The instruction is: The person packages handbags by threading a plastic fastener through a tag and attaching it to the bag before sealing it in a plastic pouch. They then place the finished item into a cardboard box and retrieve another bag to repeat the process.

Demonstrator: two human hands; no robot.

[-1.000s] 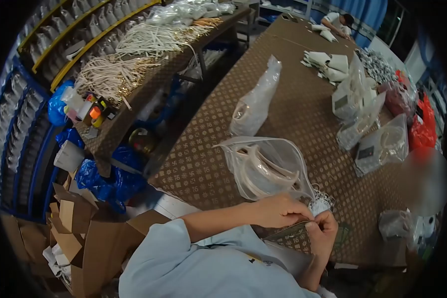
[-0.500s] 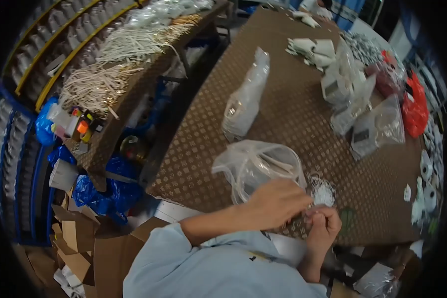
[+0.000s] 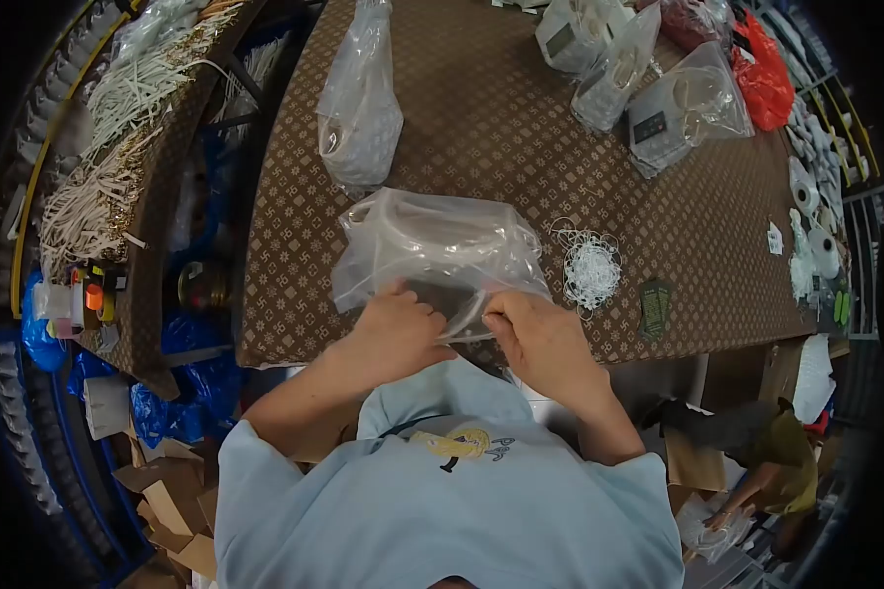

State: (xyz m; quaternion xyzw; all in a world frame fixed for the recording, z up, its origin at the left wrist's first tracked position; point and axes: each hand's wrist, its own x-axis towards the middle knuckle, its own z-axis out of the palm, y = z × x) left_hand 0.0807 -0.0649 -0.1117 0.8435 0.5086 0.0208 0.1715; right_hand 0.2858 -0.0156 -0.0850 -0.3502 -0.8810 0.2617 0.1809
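Note:
A clear plastic bag point(image 3: 442, 231) with pale straps or cords inside lies at the front edge of the patterned table, its mouth facing me. At the left of that mouth, my left hand point(image 3: 398, 329) has its fingers curled on the plastic. My right hand point(image 3: 540, 339) pinches the bag's right front edge between thumb and fingers. Just right of the bag sits a tangle of white strings point(image 3: 591, 270). Beyond that are dark green tags point(image 3: 655, 307). Another filled clear bag point(image 3: 359, 128) rests behind, to the left.
Clear bags with labels point(image 3: 663, 128) and a red bag point(image 3: 762, 74) stand at the table's far right. Bundles of straps point(image 3: 98, 196) cover a bench on the left. Cardboard boxes point(image 3: 172, 506) lie below it. Another person point(image 3: 756, 442) bends down at lower right.
My view has shifted down and to the right. My hands, earlier close together by the white strings, are now apart at the mouth of the clear bag.

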